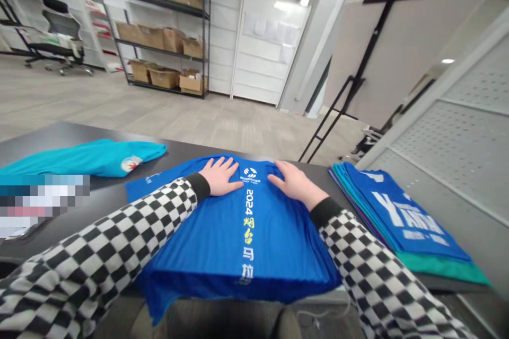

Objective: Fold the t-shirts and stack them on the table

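Note:
A blue T-shirt [222, 233] with white and yellow print lies spread on the dark table [51, 135], hanging a little over the near edge. My left hand [220, 174] rests flat on its far part, fingers spread, left of the printed logo. My right hand [293, 182] lies flat on the shirt just right of the logo, fingers stretched out. Both arms wear black-and-white checked sleeves. Neither hand holds anything.
A teal garment [85, 158] lies on the table at the left. A stack of folded blue and teal shirts [401, 217] sits at the right. Beyond the table are metal shelves with cardboard boxes [167, 37], an office chair [55, 37] and a black-framed board stand [350, 90].

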A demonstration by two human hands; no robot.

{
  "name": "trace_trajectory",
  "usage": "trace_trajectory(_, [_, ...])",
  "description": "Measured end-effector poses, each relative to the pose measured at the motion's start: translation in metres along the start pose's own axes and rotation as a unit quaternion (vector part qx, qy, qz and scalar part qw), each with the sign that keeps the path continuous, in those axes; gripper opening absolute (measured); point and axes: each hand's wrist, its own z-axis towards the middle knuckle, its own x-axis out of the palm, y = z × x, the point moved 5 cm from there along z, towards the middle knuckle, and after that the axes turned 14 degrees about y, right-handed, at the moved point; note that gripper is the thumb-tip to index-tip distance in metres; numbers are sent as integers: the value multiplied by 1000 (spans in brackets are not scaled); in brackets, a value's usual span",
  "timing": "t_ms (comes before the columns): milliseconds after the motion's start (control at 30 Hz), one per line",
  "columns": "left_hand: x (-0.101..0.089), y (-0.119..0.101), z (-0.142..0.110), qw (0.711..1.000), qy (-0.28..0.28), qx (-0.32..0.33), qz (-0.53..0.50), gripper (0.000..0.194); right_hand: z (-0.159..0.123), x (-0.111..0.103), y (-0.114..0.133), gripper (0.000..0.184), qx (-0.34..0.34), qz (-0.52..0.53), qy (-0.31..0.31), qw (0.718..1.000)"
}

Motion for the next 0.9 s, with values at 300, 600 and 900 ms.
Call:
trace_trajectory(300, [-6,35,22,1000,-21,11,2,103,31,30,3,104,43,21,96,994])
trace_trajectory(600, [-40,33,64,995,57,-47,-65,108,56,26,-8,100,23,14,105,994])
trace_trajectory(900, [-10,22,39,997,-62,-36,-30,96,48,26,-14,93,11,78,37,996])
